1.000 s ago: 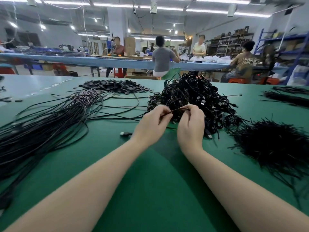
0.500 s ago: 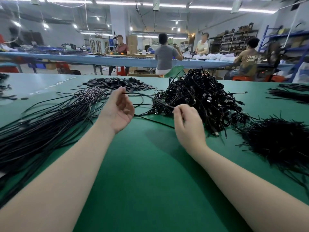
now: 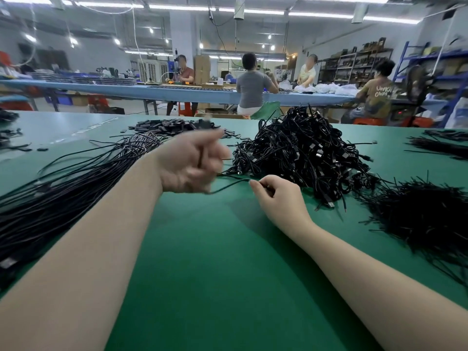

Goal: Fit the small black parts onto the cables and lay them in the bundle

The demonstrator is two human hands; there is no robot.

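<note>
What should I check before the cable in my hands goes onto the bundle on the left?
1. Right hand pinches the cable: ok.
2. Left hand grips the cable: cannot tell, blurred.
3. Small black part fitted on this cable: cannot tell.
4. Bundle lies straight on the left, reachable: ok.
5. Cable free of the tangled pile: cannot tell, its far end is hidden.
6. Spare black parts within reach behind the bundle: ok.

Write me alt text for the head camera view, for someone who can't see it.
Over a green table, the right hand pinches one thin black cable that runs toward the blurred left hand, whose fingers are curled. A bundle of straight cables lies to the left, a tangled cable heap ahead, and small black parts behind.
</note>
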